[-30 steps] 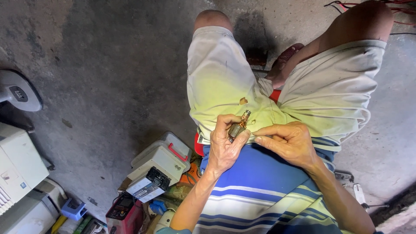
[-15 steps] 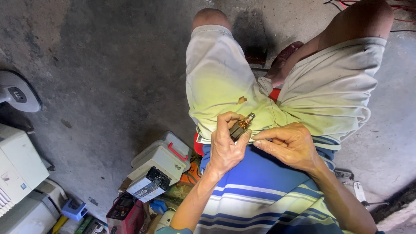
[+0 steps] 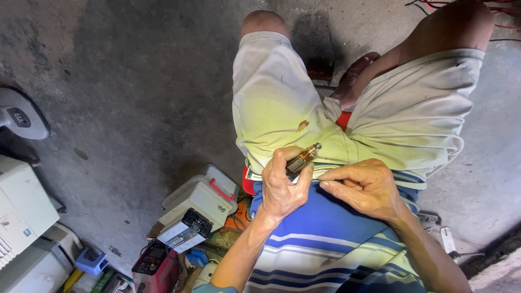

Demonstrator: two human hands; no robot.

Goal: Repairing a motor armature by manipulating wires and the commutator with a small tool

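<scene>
My left hand (image 3: 283, 185) grips a small motor armature (image 3: 302, 158), dark in the body with a coppery end and a thin shaft pointing up and right. My right hand (image 3: 364, 184) sits just to its right with fingers curled toward the left thumb, and it holds nothing I can see. Both hands hover over my lap, above pale shorts (image 3: 282, 108) and a blue striped shirt (image 3: 336, 239).
A white case with a red latch (image 3: 202, 195) lies on the concrete floor beside me, with a black-and-white box (image 3: 185, 230), a red meter (image 3: 154, 266) and small tools. A white machine (image 3: 21, 209) and a fan base (image 3: 19, 115) are at the left. Red wires (image 3: 488, 8) run top right.
My right hand has drawn slightly away from the armature, and the left hand has turned it a little higher. The legs and floor items stay put.
</scene>
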